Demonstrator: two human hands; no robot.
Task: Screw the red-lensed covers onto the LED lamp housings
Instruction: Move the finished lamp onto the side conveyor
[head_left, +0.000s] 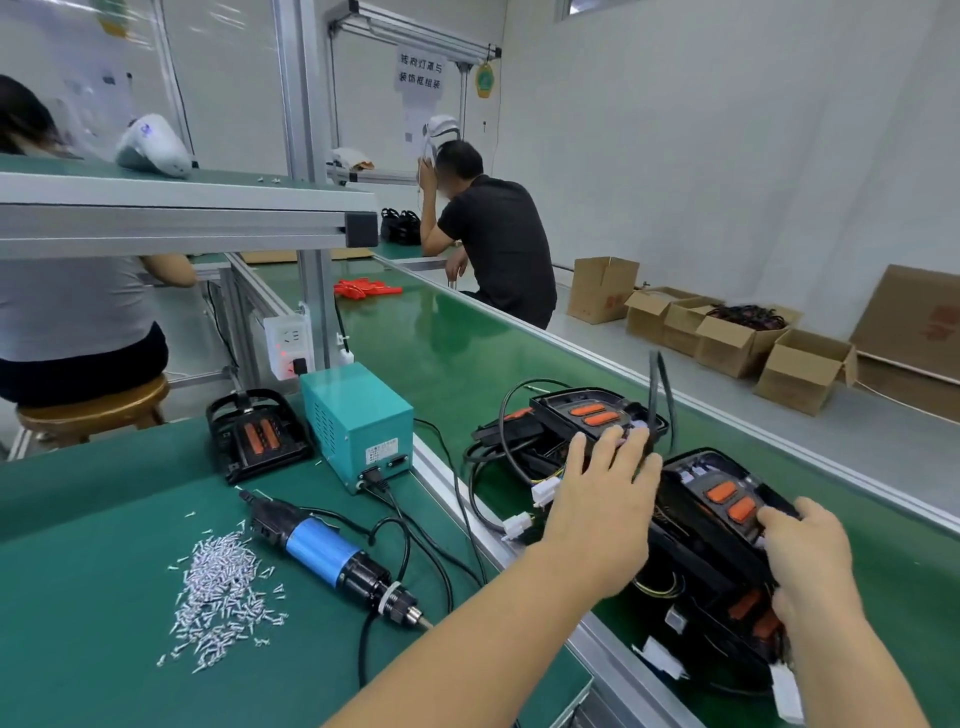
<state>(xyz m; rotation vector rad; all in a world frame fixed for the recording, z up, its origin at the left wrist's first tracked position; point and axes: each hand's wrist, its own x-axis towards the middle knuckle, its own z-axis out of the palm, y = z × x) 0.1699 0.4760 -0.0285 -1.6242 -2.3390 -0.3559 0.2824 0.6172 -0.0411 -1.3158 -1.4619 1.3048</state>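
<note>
Hard to tell exactly what's going on in the pile at 3 o'clock. The left hand (605, 512) lies fingers spread and mostly straight over black housings and wires, so whatever is under the palm is hidden; fingertips look to be touching a black cable tie (655, 395) sticking up, but I can't tell if it's pinched. The right hand (810, 566) at 4 o'clock curls its fingers round the edge of the nearest lamp housing (727, 545), red lenses showing on top; the lower part is blurry and cut off by the wrist. Another housing (582, 415) with red lenses sits just behind on the green conveyor belt (441, 343).

On the worktop (78, 571): one more housing on a jig (257, 434) at 10 o'clock, a teal power box (358, 415) beside it, the blue electric screwdriver (332, 556) lying flat in the middle, a heap of screws (218, 587) at 8 o'clock. Cables from the box run between the screwdriver and the belt edge.
</note>
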